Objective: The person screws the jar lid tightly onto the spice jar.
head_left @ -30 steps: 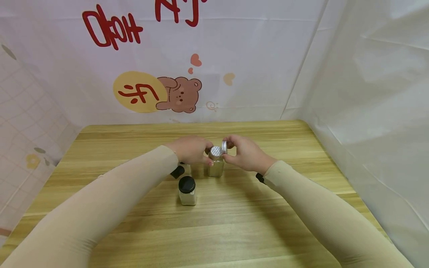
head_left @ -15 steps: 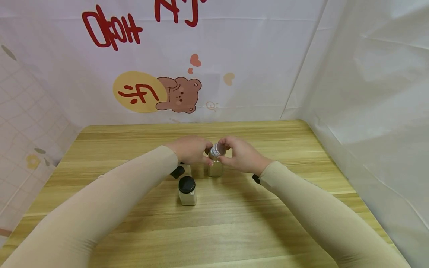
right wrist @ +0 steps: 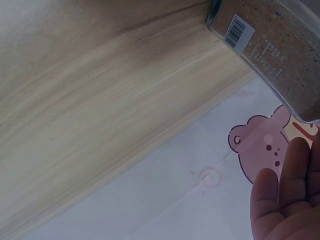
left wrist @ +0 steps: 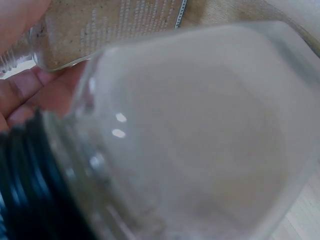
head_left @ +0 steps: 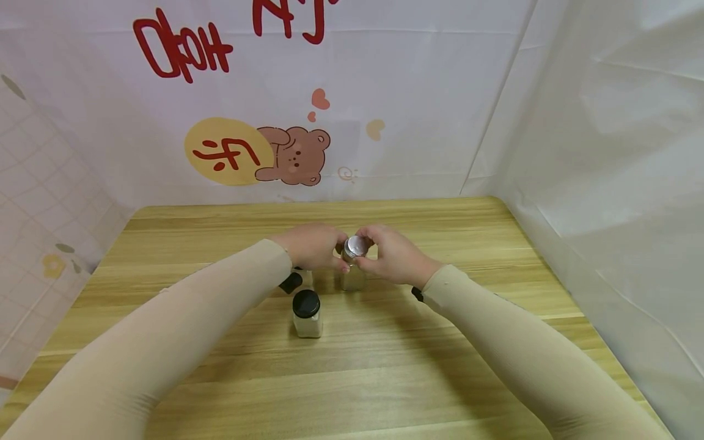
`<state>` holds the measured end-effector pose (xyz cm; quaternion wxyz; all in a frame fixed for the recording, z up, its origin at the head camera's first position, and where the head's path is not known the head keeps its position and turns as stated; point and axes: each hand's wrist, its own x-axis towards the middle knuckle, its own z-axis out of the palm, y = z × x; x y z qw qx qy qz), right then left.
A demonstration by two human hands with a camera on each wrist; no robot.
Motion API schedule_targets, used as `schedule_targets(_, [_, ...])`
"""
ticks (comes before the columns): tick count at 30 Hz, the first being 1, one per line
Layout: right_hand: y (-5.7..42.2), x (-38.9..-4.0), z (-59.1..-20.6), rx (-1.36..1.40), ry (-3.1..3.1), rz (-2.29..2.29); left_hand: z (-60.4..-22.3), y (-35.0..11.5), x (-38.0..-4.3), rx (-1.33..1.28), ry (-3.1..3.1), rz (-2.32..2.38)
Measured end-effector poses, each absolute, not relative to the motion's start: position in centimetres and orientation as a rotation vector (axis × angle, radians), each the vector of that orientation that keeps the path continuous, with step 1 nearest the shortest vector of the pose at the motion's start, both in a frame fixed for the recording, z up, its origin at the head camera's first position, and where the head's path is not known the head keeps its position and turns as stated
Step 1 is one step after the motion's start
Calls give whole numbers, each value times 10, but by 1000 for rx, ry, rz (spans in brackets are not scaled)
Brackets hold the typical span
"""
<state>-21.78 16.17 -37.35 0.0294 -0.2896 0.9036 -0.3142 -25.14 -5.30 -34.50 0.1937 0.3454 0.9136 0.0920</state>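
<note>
A square glass jar point(head_left: 353, 280) with brownish powder stands upright on the table, its side printed with a barcode and text in the right wrist view. My left hand point(head_left: 315, 245) grips it around the neck from the left. On its mouth sits a silver metal lid point(head_left: 357, 245), pinched between the thumb and fingers of my right hand point(head_left: 397, 255). The lid's fit on the thread is too small to tell. In the right wrist view the outer fingers point(right wrist: 292, 185) stay off the glass.
A jar with a black lid point(head_left: 307, 304) and pale contents stands nearer the front. Another jar point(head_left: 304, 278) is partly hidden behind the left wrist; one pale jar point(left wrist: 190, 135) fills the left wrist view. The wooden table point(head_left: 352, 379) meets a printed white backdrop point(head_left: 418, 91).
The silver lid, earlier held on edge beside the jar, has moved left and turned flat over the mouth, covering the patterned white seal. The left hand has kept its grip.
</note>
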Motion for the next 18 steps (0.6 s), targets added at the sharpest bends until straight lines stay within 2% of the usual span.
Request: schedule_targets(18, [160,-219,-380,-904,2804,-971,-345,-53,-250,958,2567,262])
